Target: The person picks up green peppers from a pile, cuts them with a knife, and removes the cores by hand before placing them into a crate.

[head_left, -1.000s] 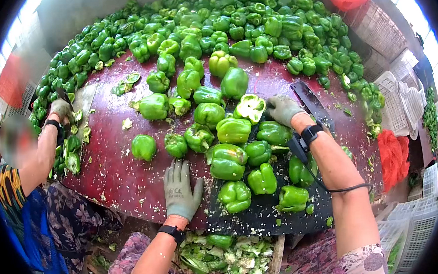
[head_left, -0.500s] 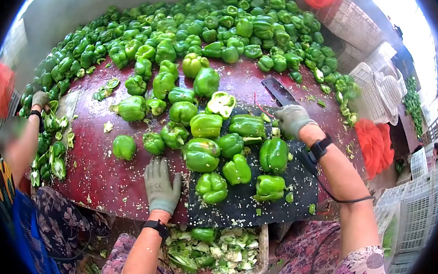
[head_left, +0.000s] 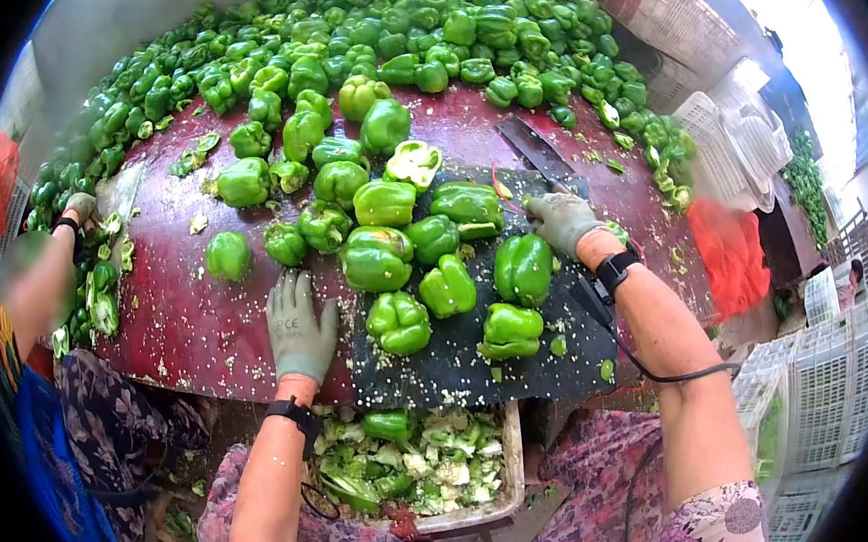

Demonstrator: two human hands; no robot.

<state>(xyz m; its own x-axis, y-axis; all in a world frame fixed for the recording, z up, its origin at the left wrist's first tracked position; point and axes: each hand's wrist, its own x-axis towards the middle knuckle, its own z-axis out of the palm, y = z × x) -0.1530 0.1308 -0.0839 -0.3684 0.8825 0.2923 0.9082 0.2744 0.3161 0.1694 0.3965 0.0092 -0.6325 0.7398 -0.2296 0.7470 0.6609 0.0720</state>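
My left hand (head_left: 298, 329), in a grey glove, lies flat on the dark red tabletop with fingers stretched out, holding nothing. Green bell peppers (head_left: 375, 258) stand just beyond it and to its right. My gloved right hand (head_left: 562, 221) rests near the right side of the black cutting mat (head_left: 431, 378), its fingers bent and partly hidden. A broad-bladed knife (head_left: 538, 150) lies just beyond this hand, apparently not held. A whole pepper (head_left: 524, 268) sits below the right hand, and a cut-open pepper (head_left: 414, 164) lies farther to the left.
A large heap of peppers (head_left: 390, 45) lines the table's far side. Below the mat's front edge is a bin (head_left: 513, 465) of pepper scraps. At left, a co-worker's gloved hand (head_left: 80, 205) is among cut peppers. Plastic crates (head_left: 811, 417) and red netting (head_left: 731, 258) stand at right.
The view has tilted, so the table and peppers appear higher and slightly left. My right hand has drawn back a little, baring more of the knife. My left hand remains flat.
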